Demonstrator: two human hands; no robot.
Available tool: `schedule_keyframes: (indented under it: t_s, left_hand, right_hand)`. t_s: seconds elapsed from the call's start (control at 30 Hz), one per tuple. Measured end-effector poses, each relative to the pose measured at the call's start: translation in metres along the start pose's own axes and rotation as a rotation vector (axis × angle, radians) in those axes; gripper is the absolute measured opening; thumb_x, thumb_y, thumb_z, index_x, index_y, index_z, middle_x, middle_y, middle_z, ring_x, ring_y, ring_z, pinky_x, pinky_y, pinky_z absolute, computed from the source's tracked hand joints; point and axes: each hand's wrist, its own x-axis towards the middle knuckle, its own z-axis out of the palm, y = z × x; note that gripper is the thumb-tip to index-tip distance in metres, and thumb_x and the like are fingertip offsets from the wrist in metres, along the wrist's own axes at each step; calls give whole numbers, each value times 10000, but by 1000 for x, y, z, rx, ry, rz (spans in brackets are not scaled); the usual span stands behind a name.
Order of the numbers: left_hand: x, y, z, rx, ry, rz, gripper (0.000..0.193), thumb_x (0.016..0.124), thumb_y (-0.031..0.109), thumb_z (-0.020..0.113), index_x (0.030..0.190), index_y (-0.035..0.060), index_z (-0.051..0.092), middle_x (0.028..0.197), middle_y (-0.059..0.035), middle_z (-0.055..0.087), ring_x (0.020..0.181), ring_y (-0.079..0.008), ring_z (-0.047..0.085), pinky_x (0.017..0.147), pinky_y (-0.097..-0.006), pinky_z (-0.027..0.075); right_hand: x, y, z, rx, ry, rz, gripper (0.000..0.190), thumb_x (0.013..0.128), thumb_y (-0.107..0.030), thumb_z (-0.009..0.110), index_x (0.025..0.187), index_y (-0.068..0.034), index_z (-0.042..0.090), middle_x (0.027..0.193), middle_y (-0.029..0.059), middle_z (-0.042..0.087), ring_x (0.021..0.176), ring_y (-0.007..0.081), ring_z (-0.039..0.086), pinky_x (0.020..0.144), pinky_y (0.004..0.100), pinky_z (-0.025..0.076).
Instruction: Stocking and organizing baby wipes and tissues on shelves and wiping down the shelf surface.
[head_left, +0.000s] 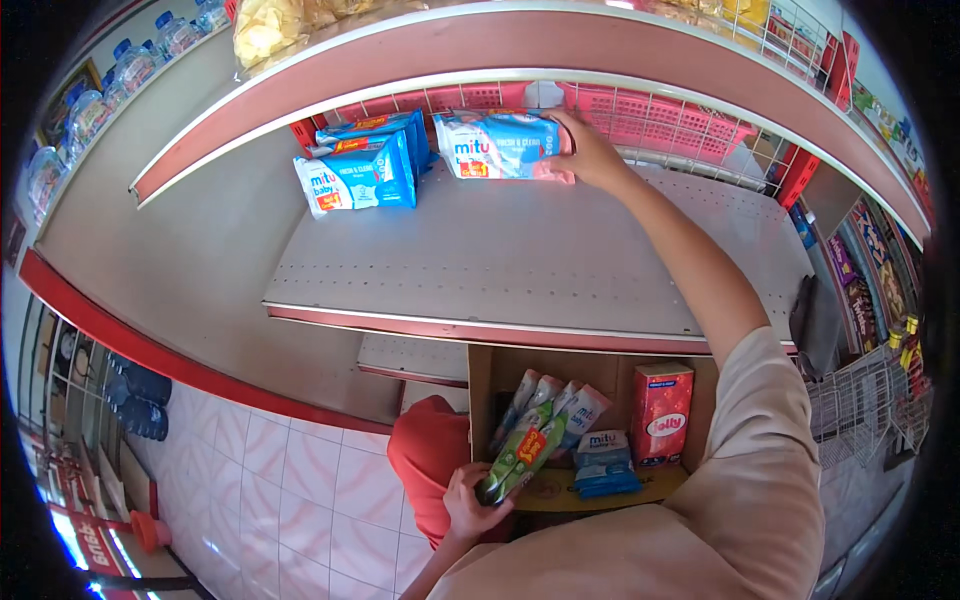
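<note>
On the grey metal shelf (495, 247), my right hand (585, 154) grips the right end of a blue, white and pink pack of Mitu baby wipes (502, 146), which stands on edge near the back. To its left, several blue wipes packs (360, 176) stand one behind another. Low down, my left hand (476, 499) is closed around the lower end of green wipes packs (525, 454), tilted at the opening of a cardboard box (592, 360). Inside the box are more pink-topped Mitu packs (585, 409), a blue and white Mitu pack (600, 461) and a red Jolly tissue pack (664, 416).
Pink plastic baskets (652, 124) show behind a wire grid at the shelf's back. An upper shelf edge (480, 49) overhangs it. A side panel with a red edge (202, 367) stands at the left. Wire baskets (862, 412) are at the right.
</note>
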Motion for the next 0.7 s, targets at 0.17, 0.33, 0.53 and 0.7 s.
schedule_keyframes:
  t_s: [0.17,0.33,0.53,0.7]
  left_hand:
    - [7,12,-2,45,16,-81,599,611,198,800,1088,-6,499,898,-163,598,767,-295,607,674,-366,502]
    - [21,26,-15,-70,-60,-388,369,660,154,768,927,-55,623,854,-142,639,775,-227,625,699,-327,507]
    - [35,27,-31,-849,288,-882,272,754,24,670,1000,-64,596,903,-109,660,782,-161,634,705,-295,522]
    - [77,57,-35,-971,306,-849,269,776,35,648,1017,-68,584,912,-110,654,768,-171,639,706,-292,523]
  right_hand:
    - [6,-3,-1,-36,-27,82,745,614,-124,776,1268,-87,422,1177,150,485,1093,333,519,884,398,449]
    - [-32,-40,9,-389,336,-179,785,682,-237,764,1344,-156,351,1278,165,419,1190,379,416,949,485,380]
    - [-144,-155,-11,-507,-120,-574,630,733,-505,672,1232,-154,516,1354,125,385,1209,332,388,980,482,315]
    - [-189,-176,-19,-365,-644,-615,895,644,-578,697,1373,-180,363,1378,124,370,1251,333,381,1014,446,313]
